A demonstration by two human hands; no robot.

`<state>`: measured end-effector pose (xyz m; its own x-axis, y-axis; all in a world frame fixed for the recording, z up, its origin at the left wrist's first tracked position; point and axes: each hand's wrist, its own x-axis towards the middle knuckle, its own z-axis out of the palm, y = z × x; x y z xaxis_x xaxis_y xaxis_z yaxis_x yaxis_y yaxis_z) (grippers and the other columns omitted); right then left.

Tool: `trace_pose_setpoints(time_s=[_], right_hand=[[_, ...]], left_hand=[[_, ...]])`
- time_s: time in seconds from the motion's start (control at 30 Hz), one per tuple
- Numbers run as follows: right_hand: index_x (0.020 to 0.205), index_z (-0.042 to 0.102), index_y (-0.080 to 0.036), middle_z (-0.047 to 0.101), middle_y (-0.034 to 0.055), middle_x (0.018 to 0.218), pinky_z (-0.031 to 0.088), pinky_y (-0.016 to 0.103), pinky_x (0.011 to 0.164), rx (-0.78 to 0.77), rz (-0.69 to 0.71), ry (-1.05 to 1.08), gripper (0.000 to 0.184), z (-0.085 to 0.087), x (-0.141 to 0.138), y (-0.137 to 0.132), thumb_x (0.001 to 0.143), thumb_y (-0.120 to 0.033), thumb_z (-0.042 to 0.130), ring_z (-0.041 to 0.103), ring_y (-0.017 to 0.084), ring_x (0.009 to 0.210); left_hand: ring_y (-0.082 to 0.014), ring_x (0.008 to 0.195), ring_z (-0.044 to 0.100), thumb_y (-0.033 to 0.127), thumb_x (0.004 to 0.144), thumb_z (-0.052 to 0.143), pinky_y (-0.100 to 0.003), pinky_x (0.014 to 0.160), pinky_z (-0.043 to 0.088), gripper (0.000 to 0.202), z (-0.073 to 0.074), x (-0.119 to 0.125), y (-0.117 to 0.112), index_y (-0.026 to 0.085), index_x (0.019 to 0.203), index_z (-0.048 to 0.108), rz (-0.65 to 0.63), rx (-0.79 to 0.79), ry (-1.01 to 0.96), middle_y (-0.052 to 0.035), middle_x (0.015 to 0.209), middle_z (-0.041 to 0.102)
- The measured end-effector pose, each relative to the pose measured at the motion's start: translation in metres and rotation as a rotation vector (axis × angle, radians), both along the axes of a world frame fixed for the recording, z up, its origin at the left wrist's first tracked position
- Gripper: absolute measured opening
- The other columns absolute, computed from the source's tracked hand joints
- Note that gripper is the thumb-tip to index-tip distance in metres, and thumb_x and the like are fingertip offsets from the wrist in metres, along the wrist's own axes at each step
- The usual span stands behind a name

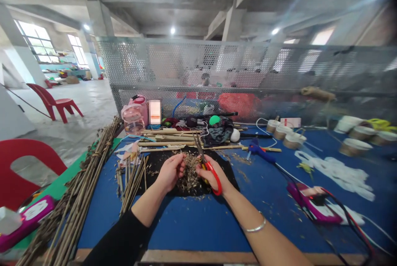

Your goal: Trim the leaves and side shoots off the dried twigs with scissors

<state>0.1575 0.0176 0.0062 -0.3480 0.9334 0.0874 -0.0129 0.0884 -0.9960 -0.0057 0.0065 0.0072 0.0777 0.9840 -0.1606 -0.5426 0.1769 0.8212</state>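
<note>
My right hand (214, 173) is closed round the red handles of a pair of scissors (206, 162), whose blades point up and away over the table. My left hand (171, 171) is pinched shut at the edge of a heap of dry plant cuttings (190, 175); what it pinches is too small to name. The heap lies on a black mat (228, 171) on the blue table (192, 220), between both hands.
Long bundles of dry stalks (80, 191) lie along the left side, with shorter sticks (133, 179) beside the mat. Cut canes, a blue glue gun (260, 152), tape rolls (283, 133), a pink bottle (135, 115) and cables sit behind and right. A mesh screen (248, 75) backs the table. Red chairs stand left.
</note>
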Motion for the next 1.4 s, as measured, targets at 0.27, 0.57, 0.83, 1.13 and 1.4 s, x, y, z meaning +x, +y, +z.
trace_pose_setpoints(time_s=[0.27,0.57,0.83,1.13,1.4], right_hand=[[0.093,0.047,-0.02,0.05,-0.0045,0.066,0.034,0.022,0.052,0.084,-0.048,-0.022,0.034,0.0,0.007,0.006,0.064,-0.027,0.063,0.044,0.009,0.056],[0.095,0.047,-0.021,0.05,-0.0048,0.066,0.036,0.024,0.054,0.176,-0.138,-0.086,0.032,-0.006,0.007,0.009,0.066,-0.027,0.061,0.046,0.01,0.056],[0.096,0.049,-0.02,0.05,-0.0046,0.065,0.036,0.023,0.052,0.178,-0.238,-0.073,0.035,-0.003,0.008,0.007,0.064,-0.025,0.061,0.044,0.01,0.054],[0.095,0.046,-0.021,0.046,-0.0075,0.059,0.031,0.021,0.044,-0.117,-0.166,0.333,0.045,-0.004,0.0,0.003,0.057,-0.029,0.068,0.041,0.008,0.046],[0.097,0.047,-0.022,0.051,-0.006,0.063,0.033,0.021,0.045,-0.161,-0.169,0.336,0.047,-0.006,-0.009,-0.002,0.057,-0.03,0.07,0.044,0.008,0.048]], left_hand=[[-0.0049,0.047,0.05,0.018,0.067,0.06,-0.013,0.04,0.038,0.009,0.006,-0.017,0.001,0.01,0.071,0.062,-0.189,-0.157,0.066,-0.0015,0.06,0.057],[-0.0075,0.048,0.052,0.026,0.062,0.069,-0.018,0.047,0.042,0.023,0.0,-0.015,0.0,0.012,0.081,0.068,-0.151,-0.028,0.5,-0.004,0.063,0.065],[-0.0091,0.046,0.049,0.036,0.067,0.062,-0.018,0.041,0.037,0.026,-0.005,-0.021,0.007,0.012,0.078,0.069,0.178,0.181,0.737,-0.0016,0.057,0.06],[-0.0092,0.056,0.053,0.037,0.058,0.072,-0.017,0.045,0.041,0.034,0.001,-0.011,0.0,0.012,0.081,0.069,0.049,0.092,0.443,-0.0049,0.071,0.065],[-0.0075,0.053,0.058,0.028,0.066,0.07,-0.014,0.042,0.042,0.022,-0.001,0.007,-0.007,0.012,0.08,0.064,-0.108,-0.005,0.244,-0.0054,0.072,0.064]])
